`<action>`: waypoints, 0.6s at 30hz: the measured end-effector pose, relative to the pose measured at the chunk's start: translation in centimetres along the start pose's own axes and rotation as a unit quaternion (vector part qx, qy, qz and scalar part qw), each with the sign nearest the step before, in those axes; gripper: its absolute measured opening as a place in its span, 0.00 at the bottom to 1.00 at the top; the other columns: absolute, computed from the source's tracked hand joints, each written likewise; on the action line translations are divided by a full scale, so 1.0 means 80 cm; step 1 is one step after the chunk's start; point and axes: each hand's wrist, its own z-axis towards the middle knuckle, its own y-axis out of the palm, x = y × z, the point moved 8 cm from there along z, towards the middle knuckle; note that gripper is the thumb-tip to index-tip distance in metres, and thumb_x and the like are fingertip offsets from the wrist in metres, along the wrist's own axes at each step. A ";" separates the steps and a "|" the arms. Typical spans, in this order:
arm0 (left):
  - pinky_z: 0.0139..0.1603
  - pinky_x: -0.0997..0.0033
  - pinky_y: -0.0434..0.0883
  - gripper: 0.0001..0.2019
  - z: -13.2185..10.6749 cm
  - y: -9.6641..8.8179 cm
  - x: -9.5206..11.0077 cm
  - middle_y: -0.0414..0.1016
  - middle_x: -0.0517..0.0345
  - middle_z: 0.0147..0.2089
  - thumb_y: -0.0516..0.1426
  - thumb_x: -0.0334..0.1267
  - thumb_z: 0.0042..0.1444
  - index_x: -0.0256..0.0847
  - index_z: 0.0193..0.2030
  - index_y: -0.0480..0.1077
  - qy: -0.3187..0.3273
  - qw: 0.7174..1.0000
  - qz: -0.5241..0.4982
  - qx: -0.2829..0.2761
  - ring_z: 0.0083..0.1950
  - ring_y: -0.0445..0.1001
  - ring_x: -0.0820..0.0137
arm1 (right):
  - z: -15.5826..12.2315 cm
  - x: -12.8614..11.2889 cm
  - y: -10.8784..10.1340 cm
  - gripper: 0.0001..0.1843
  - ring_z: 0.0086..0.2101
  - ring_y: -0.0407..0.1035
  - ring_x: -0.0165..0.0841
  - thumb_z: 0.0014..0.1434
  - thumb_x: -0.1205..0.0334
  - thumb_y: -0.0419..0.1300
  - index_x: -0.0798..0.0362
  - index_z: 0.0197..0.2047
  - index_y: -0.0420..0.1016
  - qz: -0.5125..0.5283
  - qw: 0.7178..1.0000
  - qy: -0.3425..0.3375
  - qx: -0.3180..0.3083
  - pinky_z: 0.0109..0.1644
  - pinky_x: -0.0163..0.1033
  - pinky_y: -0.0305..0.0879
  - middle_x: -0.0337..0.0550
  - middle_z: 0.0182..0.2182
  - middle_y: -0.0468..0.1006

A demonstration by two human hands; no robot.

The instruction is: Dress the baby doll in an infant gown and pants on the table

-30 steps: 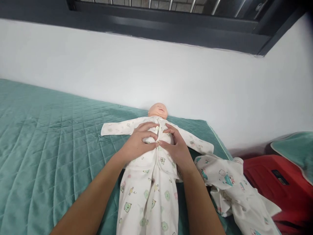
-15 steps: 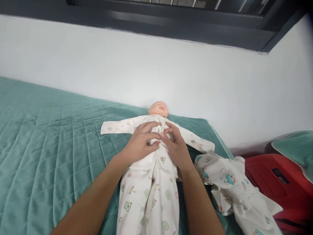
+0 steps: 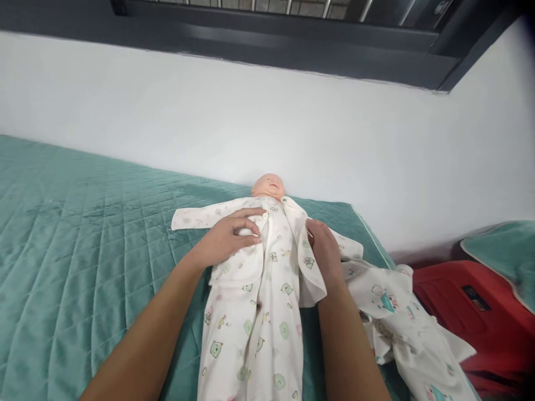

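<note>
A doll (image 3: 267, 186) lies on its back in a white printed baby jacket (image 3: 240, 262) and matching trousers (image 3: 251, 351). The jacket's front hangs apart, with a pale button (image 3: 265, 215) at the edge of its left panel. On that panel rests my left hand (image 3: 228, 236), fingers apart, their tips by the button and the edge. My right hand (image 3: 326, 250) has its fingers curled round the jacket's right panel (image 3: 307, 262), which is folded outward; its fingertips are partly hidden by the cloth. Printed cloth shows between the panels.
Beneath the doll spreads a green quilted cover (image 3: 104, 250), reaching the white wall (image 3: 209, 117). To the right lies a crumpled white printed garment (image 3: 401, 312). Beyond the bed's edge are a red object (image 3: 493, 312) and green fabric (image 3: 505, 245). A dark window frame (image 3: 267, 47) runs above.
My hands have moved apart from the middle of the doll's chest. The right one has drawn the jacket's right panel outward, opening the front. The left has shifted slightly left.
</note>
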 end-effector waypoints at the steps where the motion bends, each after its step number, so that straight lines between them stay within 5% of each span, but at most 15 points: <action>1: 0.68 0.52 0.60 0.07 0.000 -0.007 -0.005 0.67 0.53 0.66 0.64 0.42 0.54 0.42 0.31 0.75 -0.007 0.998 -0.054 0.029 0.68 0.64 0.54 | 0.001 -0.001 0.002 0.14 0.31 0.66 0.33 0.50 0.50 0.65 0.50 0.33 0.71 -0.022 1.000 -0.007 -0.011 0.35 0.38 0.63 0.36 0.28 0.73; 4: 0.63 0.53 0.65 0.10 -0.003 -0.040 -0.031 0.70 0.52 0.64 0.64 0.45 0.54 0.41 0.31 0.71 -0.032 0.956 -0.228 0.182 0.63 0.70 0.56 | -0.001 0.002 0.016 0.24 0.35 0.71 0.35 0.48 0.48 0.68 0.49 0.45 0.71 -0.032 0.997 -0.024 -0.069 0.38 0.39 0.66 0.38 0.35 0.77; 7: 0.57 0.59 0.69 0.14 -0.014 -0.067 -0.058 0.75 0.53 0.58 0.64 0.48 0.52 0.41 0.33 0.69 -0.083 0.914 -0.241 0.316 0.56 0.74 0.60 | 0.000 0.014 0.020 0.28 0.36 0.72 0.36 0.50 0.48 0.68 0.47 0.52 0.70 -0.049 0.994 -0.019 -0.097 0.39 0.40 0.67 0.38 0.36 0.79; 11: 0.48 0.65 0.69 0.17 -0.010 -0.057 -0.065 0.78 0.56 0.43 0.64 0.51 0.50 0.41 0.39 0.72 -0.176 0.950 -0.039 0.257 0.45 0.75 0.64 | 0.008 0.024 0.010 0.28 0.37 0.72 0.38 0.52 0.47 0.65 0.47 0.54 0.72 -0.078 0.993 -0.020 -0.084 0.43 0.44 0.69 0.38 0.37 0.79; 14: 0.42 0.69 0.67 0.16 -0.004 -0.045 -0.058 0.75 0.60 0.37 0.61 0.52 0.54 0.41 0.37 0.72 -0.168 0.960 0.066 0.213 0.39 0.72 0.68 | 0.010 0.021 0.008 0.32 0.40 0.72 0.39 0.51 0.49 0.64 0.47 0.58 0.70 -0.105 0.992 -0.038 -0.066 0.46 0.45 0.69 0.40 0.41 0.79; 18: 0.37 0.71 0.64 0.14 -0.004 -0.062 -0.062 0.71 0.63 0.30 0.56 0.49 0.59 0.40 0.31 0.69 -0.158 0.949 0.145 0.232 0.34 0.68 0.70 | 0.006 0.007 0.010 0.32 0.43 0.72 0.39 0.52 0.52 0.62 0.48 0.61 0.70 -0.147 0.984 -0.085 -0.061 0.50 0.46 0.68 0.43 0.45 0.79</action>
